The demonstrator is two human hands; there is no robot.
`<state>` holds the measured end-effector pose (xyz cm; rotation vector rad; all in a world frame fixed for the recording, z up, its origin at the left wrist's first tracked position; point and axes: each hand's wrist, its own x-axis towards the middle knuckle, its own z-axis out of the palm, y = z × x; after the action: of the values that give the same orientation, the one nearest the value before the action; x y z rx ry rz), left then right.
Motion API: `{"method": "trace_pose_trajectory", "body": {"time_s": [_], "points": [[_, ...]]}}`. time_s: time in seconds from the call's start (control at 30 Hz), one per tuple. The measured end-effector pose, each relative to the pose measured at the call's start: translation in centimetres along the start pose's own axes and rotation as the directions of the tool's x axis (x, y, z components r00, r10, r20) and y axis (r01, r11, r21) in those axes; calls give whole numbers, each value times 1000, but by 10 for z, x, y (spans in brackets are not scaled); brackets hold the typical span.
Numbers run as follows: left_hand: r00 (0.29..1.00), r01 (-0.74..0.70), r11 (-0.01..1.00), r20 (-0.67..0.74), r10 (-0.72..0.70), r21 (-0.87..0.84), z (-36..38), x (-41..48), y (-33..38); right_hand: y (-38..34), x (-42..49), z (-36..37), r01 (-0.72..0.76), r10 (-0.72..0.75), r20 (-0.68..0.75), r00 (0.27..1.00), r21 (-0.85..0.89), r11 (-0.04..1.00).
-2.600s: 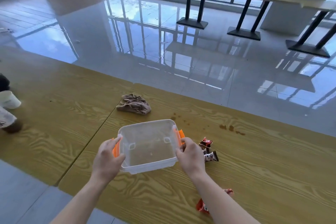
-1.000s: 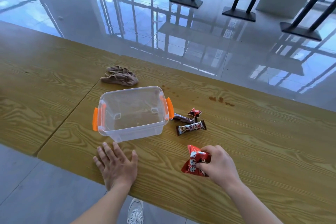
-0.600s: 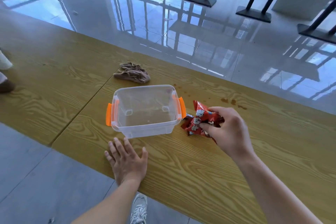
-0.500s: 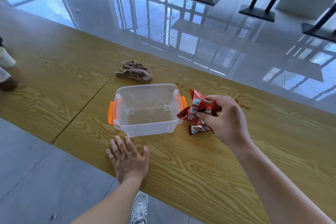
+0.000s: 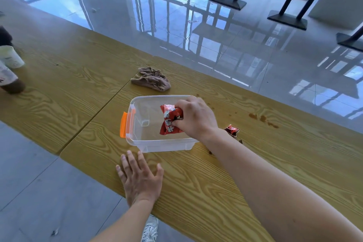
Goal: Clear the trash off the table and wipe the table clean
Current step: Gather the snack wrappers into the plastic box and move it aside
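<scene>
One crumpled red foil wrapper (image 5: 170,120) is pinched by the curled fingers of the right hand (image 5: 196,118) inside the clear, orange-latched plastic tub (image 5: 167,146), apparently for dropping, while the left hand (image 5: 140,179) lies flat and spread on the yellow wood-grain table (image 5: 255,163) just short of it, likely bracing.

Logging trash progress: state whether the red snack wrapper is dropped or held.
Held: the right hand pinches the crumpled red snack wrapper inside the clear plastic box with an orange latch.

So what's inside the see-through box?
A crumpled red wrapper, pinched by the right hand inside the clear box. Whether it touches the bottom is unclear. The hand covers the box's far right corner, so anything there is hidden.
</scene>
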<state>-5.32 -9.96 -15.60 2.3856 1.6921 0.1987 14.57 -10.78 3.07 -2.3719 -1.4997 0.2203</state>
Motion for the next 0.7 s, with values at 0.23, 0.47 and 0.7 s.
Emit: {"method": "trace_pose_trajectory", "body": {"time_s": [0.23, 0.47, 0.7], "points": [[1000, -5, 1000, 0, 5, 9, 1, 0, -1, -7, 14, 22, 70, -61, 83, 995, -111, 991], [1000, -10, 1000, -1, 10, 10, 0, 0, 0, 7, -8, 4, -11, 33, -162, 986, 138, 990], [1000, -7, 1000, -12, 7, -11, 1, -1, 0, 83, -59, -9, -235, 287, -271, 919, 207, 950]]}}
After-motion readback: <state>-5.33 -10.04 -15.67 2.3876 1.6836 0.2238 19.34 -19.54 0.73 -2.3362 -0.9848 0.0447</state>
